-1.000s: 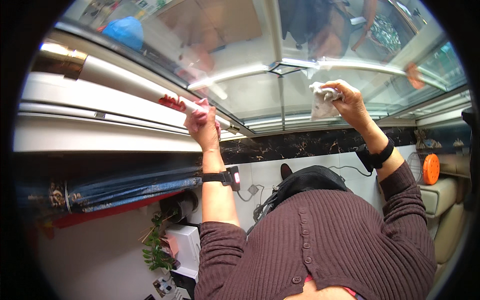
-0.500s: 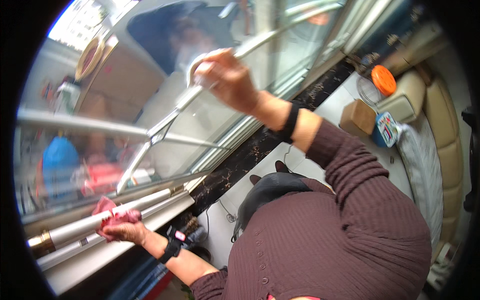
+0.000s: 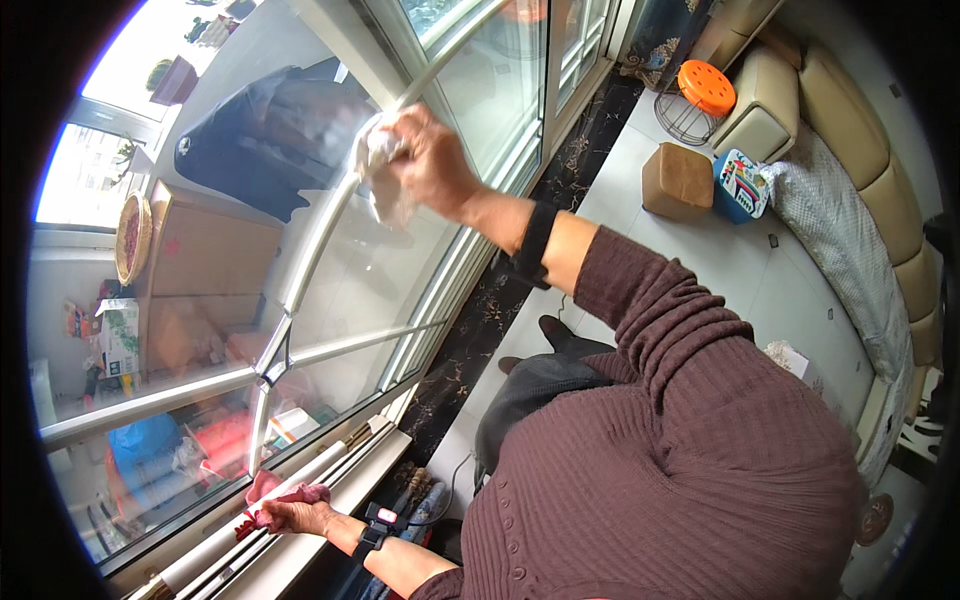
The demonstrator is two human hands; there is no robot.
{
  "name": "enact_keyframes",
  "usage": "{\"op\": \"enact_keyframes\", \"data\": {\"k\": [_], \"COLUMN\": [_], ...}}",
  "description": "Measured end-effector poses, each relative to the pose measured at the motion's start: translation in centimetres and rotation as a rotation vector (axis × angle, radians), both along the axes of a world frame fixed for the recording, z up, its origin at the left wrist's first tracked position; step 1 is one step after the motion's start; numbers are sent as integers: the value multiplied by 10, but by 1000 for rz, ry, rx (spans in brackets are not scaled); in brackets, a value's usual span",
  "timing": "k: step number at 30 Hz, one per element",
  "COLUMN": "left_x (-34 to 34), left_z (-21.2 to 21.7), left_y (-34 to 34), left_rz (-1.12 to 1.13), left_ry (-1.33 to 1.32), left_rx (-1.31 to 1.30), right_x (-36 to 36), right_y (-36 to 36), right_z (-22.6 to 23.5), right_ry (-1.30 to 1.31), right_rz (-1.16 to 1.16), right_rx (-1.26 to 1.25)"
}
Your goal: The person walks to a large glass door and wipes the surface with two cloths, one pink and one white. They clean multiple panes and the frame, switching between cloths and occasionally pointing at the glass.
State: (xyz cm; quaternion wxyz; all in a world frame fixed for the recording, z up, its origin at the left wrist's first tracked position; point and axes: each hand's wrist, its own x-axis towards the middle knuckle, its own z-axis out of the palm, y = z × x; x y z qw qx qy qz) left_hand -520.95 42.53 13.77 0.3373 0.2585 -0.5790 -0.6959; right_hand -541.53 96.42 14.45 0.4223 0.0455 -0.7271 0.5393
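My right hand (image 3: pixel 438 165) is raised and closed around a crumpled white cloth (image 3: pixel 376 170). The cloth presses against a white glazing bar (image 3: pixel 322 240) on a glass door, and part of it hangs down over the pane (image 3: pixel 385 265). Low on the left, my left hand (image 3: pixel 298 517) grips a pinkish-red cloth (image 3: pixel 264 486) beside the long white pole (image 3: pixel 195 568) lying along the bottom of the glass. Its fingertips are partly hidden by the cloth folds.
Behind the glass are a dark cover (image 3: pixel 250 145), a wooden cabinet (image 3: pixel 205 245) and a blue bag (image 3: pixel 143 440). On the right stand a brown stool (image 3: pixel 678 182), an orange-topped wire stool (image 3: pixel 707 88), a blue box (image 3: pixel 738 190) and a beige sofa (image 3: pixel 845 100).
My right hand has moved farther up along the glazing bar with the white cloth. The whole view has shifted. My left hand stays by the pole with the pinkish-red cloth.
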Motion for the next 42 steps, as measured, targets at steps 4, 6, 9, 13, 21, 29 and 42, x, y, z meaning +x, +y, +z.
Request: {"op": "enact_keyframes", "data": {"k": [4,6,9,13,21,29,42], "left_x": [-2,-3,-3,1,7,20,14], "left_z": [-5,-8,-10,0,14,22,4], "left_y": [-5,-5,1,21,62,60,46], "left_rz": [91,130,206,107,-41,-145,-236], "left_ry": [-31,-62,-144,-31,-41,-9,0], "left_rx": [22,-11,93,-76,-136,-97,16], "right_x": [-15,-16,-11,4,19,65,86], "right_y": [7,-3,-19,-39,-37,-54,22], "right_z": [13,7,-12,-32,-45,-28,-17], "right_ry": [41,20,-35,-194,-443,-491,-336], "right_rz": [-80,-100,-76,85,266,227,313], "right_rx": [-36,13,25,49,46,-201,-806]}}
